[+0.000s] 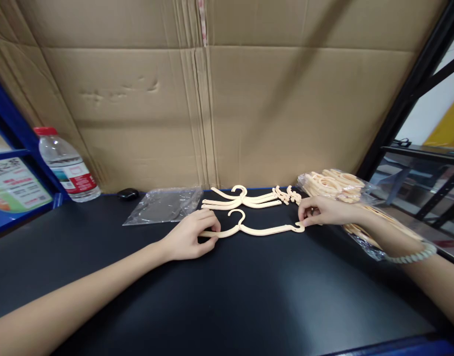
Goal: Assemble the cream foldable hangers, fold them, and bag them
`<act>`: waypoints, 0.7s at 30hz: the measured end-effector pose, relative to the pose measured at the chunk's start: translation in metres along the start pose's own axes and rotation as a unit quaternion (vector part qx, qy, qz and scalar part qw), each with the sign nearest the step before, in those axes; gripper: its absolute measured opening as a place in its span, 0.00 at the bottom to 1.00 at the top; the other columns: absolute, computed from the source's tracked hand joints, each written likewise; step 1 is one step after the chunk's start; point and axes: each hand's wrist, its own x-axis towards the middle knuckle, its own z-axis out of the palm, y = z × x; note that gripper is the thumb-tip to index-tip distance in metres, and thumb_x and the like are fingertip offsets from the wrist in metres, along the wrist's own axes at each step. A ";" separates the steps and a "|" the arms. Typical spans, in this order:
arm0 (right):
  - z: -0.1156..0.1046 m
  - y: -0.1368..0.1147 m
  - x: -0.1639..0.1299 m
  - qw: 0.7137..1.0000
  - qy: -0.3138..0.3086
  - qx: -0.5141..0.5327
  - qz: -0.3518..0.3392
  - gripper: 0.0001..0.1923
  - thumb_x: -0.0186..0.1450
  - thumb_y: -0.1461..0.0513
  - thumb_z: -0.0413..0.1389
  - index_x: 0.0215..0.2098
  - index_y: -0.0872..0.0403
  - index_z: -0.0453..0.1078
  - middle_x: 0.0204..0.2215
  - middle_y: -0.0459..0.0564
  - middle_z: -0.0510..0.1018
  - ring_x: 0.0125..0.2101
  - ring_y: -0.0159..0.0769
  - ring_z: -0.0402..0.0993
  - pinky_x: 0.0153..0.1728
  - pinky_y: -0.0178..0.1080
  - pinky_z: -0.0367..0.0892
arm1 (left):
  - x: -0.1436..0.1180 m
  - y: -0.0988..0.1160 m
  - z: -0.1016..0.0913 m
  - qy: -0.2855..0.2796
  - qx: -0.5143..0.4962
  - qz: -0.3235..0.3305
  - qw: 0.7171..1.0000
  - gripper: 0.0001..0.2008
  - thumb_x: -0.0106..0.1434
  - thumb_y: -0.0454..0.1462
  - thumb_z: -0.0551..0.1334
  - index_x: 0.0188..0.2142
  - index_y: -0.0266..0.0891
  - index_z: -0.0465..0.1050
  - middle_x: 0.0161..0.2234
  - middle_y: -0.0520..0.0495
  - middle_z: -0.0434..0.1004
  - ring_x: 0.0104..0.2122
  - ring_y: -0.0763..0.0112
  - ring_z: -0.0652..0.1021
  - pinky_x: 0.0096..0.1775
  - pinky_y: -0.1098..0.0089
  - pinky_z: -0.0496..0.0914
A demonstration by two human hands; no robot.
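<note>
A cream plastic clothes hanger (264, 231) lies on the black table with its hook pointing away from me. My left hand (193, 234) is closed around the hanger's left arm, thumb in front and fingers behind. At the other end, my right hand (319, 211) pinches a small hooked end piece (299, 227) that touches the tip of the right arm; whether it is joined there I cannot tell. Behind this hanger lie several similar hangers (245, 200) stacked together. To their right is a little pile of small cream hook pieces (287, 194).
Bagged cream hangers (328, 185) sit at the right, with another bag (371, 227) under my right forearm. A clear plastic bag (163, 205), a black object (128, 194) and a water bottle (69, 168) stand or lie at left. Cardboard (286, 99) walls the back.
</note>
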 end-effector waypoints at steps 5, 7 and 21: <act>-0.002 -0.005 -0.002 1.000 -0.017 0.004 0.020 0.21 0.56 0.45 0.58 0.31 0.56 0.72 0.25 0.49 0.74 0.27 0.34 0.69 0.28 0.36 0.63 | -0.001 -0.003 0.000 0.024 -0.012 -0.026 0.999 0.06 0.55 0.30 0.55 0.32 0.39 0.67 0.31 0.49 0.68 0.33 0.68 0.70 0.37 0.68 0.66; -0.002 -0.006 -0.002 1.000 -0.010 0.006 0.024 0.20 0.56 0.46 0.59 0.31 0.55 0.72 0.25 0.49 0.75 0.27 0.35 0.70 0.28 0.36 0.63 | 0.000 -0.005 0.001 0.040 -0.016 -0.035 0.998 0.06 0.56 0.30 0.55 0.32 0.39 0.68 0.31 0.50 0.68 0.33 0.68 0.70 0.36 0.69 0.66; 0.008 0.005 0.008 0.974 0.219 -0.053 -0.001 0.15 0.62 0.51 0.52 0.29 0.53 0.71 0.27 0.49 0.77 0.28 0.38 0.72 0.30 0.39 0.64 | 0.003 -0.017 0.006 0.170 -0.019 -0.160 0.972 0.10 0.62 0.34 0.53 0.41 0.39 0.70 0.41 0.45 0.78 0.42 0.63 0.77 0.43 0.62 0.71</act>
